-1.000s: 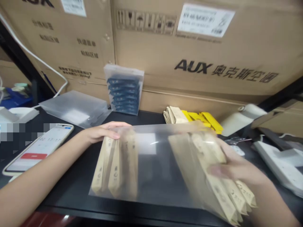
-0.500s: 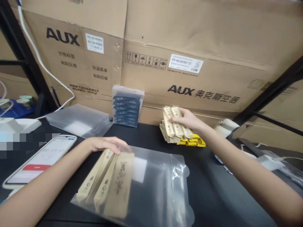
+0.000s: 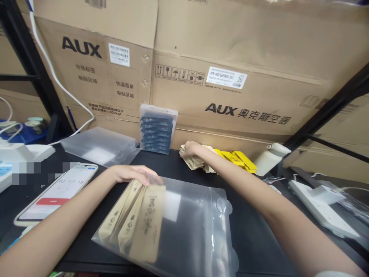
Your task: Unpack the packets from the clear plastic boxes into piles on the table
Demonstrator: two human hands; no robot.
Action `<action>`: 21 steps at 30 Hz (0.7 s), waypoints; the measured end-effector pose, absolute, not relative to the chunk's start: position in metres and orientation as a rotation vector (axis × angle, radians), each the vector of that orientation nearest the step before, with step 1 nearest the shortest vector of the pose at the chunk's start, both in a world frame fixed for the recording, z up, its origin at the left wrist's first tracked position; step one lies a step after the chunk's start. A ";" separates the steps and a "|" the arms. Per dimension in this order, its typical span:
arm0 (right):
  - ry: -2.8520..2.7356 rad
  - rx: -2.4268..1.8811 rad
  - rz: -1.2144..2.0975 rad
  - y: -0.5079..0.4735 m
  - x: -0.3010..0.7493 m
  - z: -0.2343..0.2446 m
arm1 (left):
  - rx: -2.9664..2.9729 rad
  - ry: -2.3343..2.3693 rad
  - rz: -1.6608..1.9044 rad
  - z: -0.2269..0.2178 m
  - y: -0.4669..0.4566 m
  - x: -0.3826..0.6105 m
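Observation:
A clear plastic file case point(image 3: 196, 234) lies at the front, its snap-tab flap to the right. Beige paper packets point(image 3: 125, 215) with dark lettering sit at its left end. My left hand point(image 3: 137, 175) holds the case's far edge, thumb over the packets, its other fingers mostly hidden behind. My right hand point(image 3: 191, 149) is at the back, fingers curled over the left end of a small pile of beige packets point(image 3: 196, 163). Forearm and hand hide part of this pile. Yellow packets point(image 3: 238, 159) lie directly to its right.
A case of dark blue packets point(image 3: 157, 132) stands against the large cardboard box point(image 3: 248, 96). Another clear case point(image 3: 98, 142) lies at left, near a phone point(image 3: 60, 192). A white bottle point(image 3: 272, 157) and a power strip point(image 3: 323, 211) are at right.
My right hand, earlier gripping several raised beige packets above the pile, has moved left and down onto the pile. My left hand stays on the case. The view has shifted slightly.

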State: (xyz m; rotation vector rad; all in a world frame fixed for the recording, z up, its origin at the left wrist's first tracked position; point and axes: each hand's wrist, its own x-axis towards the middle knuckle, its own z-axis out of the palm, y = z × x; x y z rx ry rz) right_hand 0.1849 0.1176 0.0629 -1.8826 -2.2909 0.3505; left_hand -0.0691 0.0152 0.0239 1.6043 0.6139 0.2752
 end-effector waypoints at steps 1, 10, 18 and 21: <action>-2.332 -1.897 0.306 0.115 0.187 0.068 | 1.603 0.618 0.280 0.024 0.015 -0.069; -3.143 -1.151 -0.323 0.073 0.234 0.073 | 1.605 0.643 0.278 0.022 0.019 -0.068; -3.135 -1.362 -0.591 0.066 0.217 0.046 | 1.604 0.638 0.296 0.023 0.016 -0.067; -3.104 -1.376 -0.489 0.064 0.213 0.065 | 1.610 0.630 0.296 0.025 0.016 -0.068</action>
